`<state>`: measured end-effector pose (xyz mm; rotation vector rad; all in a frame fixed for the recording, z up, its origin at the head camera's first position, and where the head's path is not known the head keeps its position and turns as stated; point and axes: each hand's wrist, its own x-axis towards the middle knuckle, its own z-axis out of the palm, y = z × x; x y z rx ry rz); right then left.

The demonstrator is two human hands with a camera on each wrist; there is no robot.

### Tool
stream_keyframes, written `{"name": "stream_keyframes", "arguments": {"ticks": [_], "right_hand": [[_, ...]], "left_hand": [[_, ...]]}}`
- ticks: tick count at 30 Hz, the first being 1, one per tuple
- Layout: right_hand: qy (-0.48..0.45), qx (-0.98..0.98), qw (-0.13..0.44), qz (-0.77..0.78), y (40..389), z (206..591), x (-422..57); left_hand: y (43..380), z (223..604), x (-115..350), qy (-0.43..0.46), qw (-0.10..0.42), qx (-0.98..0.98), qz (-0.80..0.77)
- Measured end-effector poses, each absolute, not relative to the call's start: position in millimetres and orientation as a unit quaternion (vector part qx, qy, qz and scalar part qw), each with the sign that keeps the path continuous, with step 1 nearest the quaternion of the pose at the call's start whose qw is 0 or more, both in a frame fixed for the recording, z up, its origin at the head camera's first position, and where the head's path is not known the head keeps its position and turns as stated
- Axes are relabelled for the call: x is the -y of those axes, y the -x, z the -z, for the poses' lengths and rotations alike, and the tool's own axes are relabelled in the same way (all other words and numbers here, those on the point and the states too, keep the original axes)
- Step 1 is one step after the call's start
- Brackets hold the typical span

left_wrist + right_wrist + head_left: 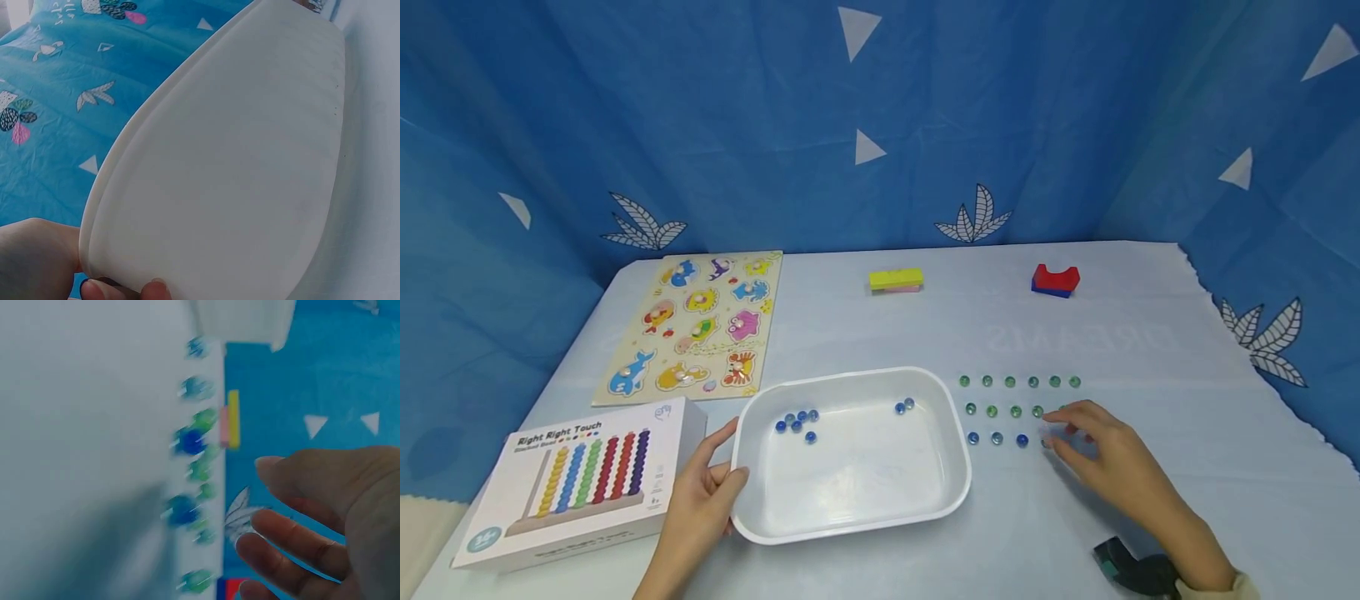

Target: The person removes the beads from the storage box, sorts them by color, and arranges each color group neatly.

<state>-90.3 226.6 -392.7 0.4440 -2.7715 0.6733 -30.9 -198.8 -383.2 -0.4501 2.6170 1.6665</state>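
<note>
White tray (857, 487) pinched in left grip (700, 492); right grip (1107, 454), parted and empty, could brush rowed glass marbles (1016, 412) out of line.

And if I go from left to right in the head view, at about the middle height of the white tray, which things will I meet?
Box → left hand → tray → marble rows → right hand.
</note>
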Motion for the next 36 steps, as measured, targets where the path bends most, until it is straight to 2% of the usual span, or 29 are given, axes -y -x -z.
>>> {"name": "stream_keyframes", "arguments": {"ticks": [8,13,19,24,30,36], "right_hand": [[-0.234,0.945,0.084,-0.212,114.7,323.8,-166.1],[-0.302,0.926,0.06,-0.219,132.9,302.7,-106.1],[-0.375,0.894,-0.018,-0.246,148.2,314.8,-34.5],[-0.382,0.884,-0.083,-0.257,149.6,333.9,9.5],[-0.378,0.896,-0.052,-0.228,143.8,360.2,36.0],[-0.364,0.908,-0.042,-0.201,142.6,368.6,38.7]], "left_hand": [[31.0,383.1,198.4,0.139,0.002,-0.837,-0.529],[31.3,384.7,198.8,0.131,-0.001,-0.837,-0.532],[31.2,385.8,200.4,0.126,-0.004,-0.84,-0.528],[30.0,386.6,200.1,0.114,-0.016,-0.839,-0.532],[29.6,386.4,199.3,0.105,-0.027,-0.839,-0.534],[30.1,386.1,198.8,0.113,-0.023,-0.842,-0.527]]}}
